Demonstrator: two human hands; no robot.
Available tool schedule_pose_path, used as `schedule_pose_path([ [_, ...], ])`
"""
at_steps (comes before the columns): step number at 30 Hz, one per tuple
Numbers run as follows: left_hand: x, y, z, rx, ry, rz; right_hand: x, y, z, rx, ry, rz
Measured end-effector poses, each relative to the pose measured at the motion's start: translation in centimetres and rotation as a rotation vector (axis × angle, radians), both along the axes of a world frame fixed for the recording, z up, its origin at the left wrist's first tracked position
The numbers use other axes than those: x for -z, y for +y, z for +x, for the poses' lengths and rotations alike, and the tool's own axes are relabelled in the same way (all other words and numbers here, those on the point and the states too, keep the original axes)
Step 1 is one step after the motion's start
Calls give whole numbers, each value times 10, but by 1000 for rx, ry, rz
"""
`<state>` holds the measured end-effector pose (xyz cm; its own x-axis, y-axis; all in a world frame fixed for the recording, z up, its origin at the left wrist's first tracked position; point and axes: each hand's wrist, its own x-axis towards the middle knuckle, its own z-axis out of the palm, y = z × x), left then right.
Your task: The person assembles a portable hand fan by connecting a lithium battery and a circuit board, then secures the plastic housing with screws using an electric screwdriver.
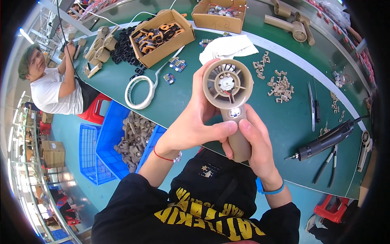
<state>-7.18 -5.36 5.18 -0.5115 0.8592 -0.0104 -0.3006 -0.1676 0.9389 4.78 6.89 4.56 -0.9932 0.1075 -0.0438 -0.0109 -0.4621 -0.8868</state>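
A beige handheld fan housing (227,101) is held up in front of me, its round ringed head at the top and its handle pointing down toward me. Inside the head sit a white motor and a red wire. A small bright metallic part shows in an opening at the top of the handle. My left hand (199,122) is closed around the left side of the head and neck, thumb on the handle. Wrapped around the handle from the right is my right hand (258,140), its thumb beside the opening. A white cloth (227,48) lies just behind the fan.
Left on the green table (170,105) are a tape roll (129,92), small circuit boards (177,64) and a carton (162,57) of black-and-orange rings. To the right lie small beige clips (281,86), tweezers (311,103), an electric screwdriver (325,140) and pliers (327,164). Blue crates (109,134) and a co-worker (57,87) are at left.
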Motion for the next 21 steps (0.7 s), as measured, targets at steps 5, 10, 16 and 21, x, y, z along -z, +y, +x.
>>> schedule_pose_path([
  [5,3,-1,-1,11,23,7,-2,0,0,20,-10,27],
  [10,6,2,-1,12,23,41,0,1,-1,52,-18,55],
  [16,3,1,-1,19,17,13,0,0,0,36,-6,-12],
  [21,3,1,-1,17,23,14,-1,0,0,28,-14,5],
])
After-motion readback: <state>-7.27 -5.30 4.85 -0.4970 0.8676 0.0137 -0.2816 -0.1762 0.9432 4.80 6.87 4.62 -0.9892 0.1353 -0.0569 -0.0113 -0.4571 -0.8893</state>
